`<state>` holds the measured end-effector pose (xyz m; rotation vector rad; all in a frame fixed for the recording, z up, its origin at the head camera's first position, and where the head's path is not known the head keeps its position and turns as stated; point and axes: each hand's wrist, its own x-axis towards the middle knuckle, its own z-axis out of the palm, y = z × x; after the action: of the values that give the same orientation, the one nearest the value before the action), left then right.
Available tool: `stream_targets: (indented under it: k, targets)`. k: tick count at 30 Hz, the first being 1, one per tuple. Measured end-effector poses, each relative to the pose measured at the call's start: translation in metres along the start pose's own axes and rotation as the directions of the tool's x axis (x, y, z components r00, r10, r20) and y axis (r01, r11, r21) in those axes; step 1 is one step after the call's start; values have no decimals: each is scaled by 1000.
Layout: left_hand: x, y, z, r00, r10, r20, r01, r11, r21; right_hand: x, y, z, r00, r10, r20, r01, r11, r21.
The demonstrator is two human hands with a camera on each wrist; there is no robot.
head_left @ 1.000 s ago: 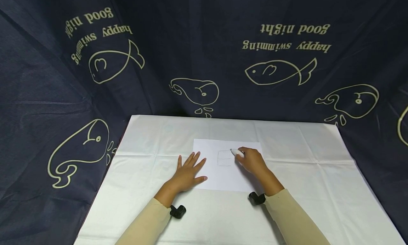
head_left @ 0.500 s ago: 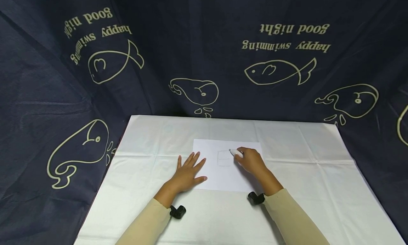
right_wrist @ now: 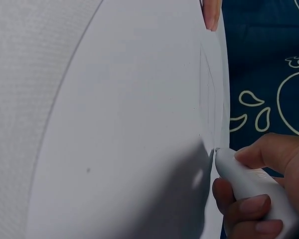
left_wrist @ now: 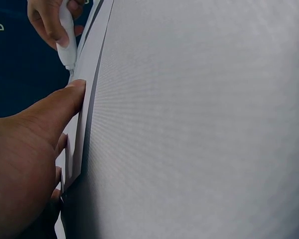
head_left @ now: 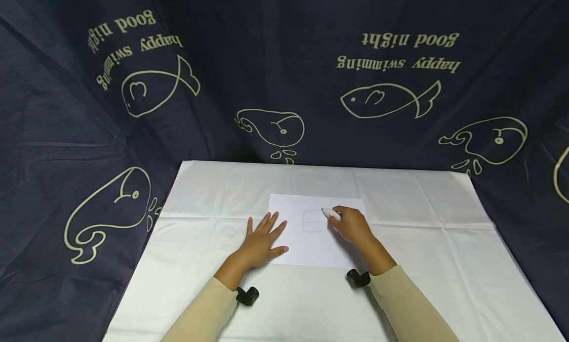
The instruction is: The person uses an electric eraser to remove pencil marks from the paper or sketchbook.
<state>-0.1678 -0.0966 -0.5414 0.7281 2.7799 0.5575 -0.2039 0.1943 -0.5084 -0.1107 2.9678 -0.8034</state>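
A sheet of white paper [head_left: 306, 250] lies on the cloth-covered table. My left hand [head_left: 260, 245] rests on its left edge with the fingers spread. My right hand [head_left: 352, 226] grips a thick white pen [head_left: 331, 213] over the paper's upper right part. In the right wrist view, thumb and fingers wrap round the pen [right_wrist: 259, 186], and its tip meets the paper at the end of a line. Thin drawn lines [head_left: 312, 222] form a box shape with a line across it, its right side without a stroke. The left wrist view shows the pen [left_wrist: 66, 37] beyond my left thumb.
A white cloth [head_left: 444, 263] with fold creases covers the table. Behind and to the left hangs a dark blue curtain [head_left: 266, 60] printed with fish, whales and words. Small black cameras [head_left: 247, 296] sit at both wrists beside beige sleeves.
The pen tip moves slightly left along the box's top line, then back right to about where it was. My left hand stays in place on the paper.
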Motion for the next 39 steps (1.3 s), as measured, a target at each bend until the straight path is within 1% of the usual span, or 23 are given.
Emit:
stream_targets:
  k: [5, 12, 15, 22, 33, 39]
  targets:
    - [-1, 0, -1, 1000, -4, 2, 4, 1000, -8, 0, -1, 2, 1000, -14, 19, 14, 1000, -5]
    - [-2, 1, -1, 1000, -7, 5, 7, 1000, -7, 2, -3, 6, 1000, -2, 18, 2, 1000, -6]
    - [-2, 1, -2, 1000, -5, 2, 6, 1000, -8, 2, -5, 6, 999, -16, 28, 17, 1000, -10]
    - [-1, 1, -1, 1000, 4, -7, -4, 1000, -3, 2, -6, 4, 1000, 12, 14, -11, 1000, -20]
    - [-1, 1, -3, 1000, 0, -3, 0, 1000, 1, 1, -6, 0, 999, 23, 28, -22, 999, -29]
    - [-1, 2, -3, 1000, -2, 2, 2, 1000, -5, 2, -7, -1, 999, 30, 25, -30, 999, -13]
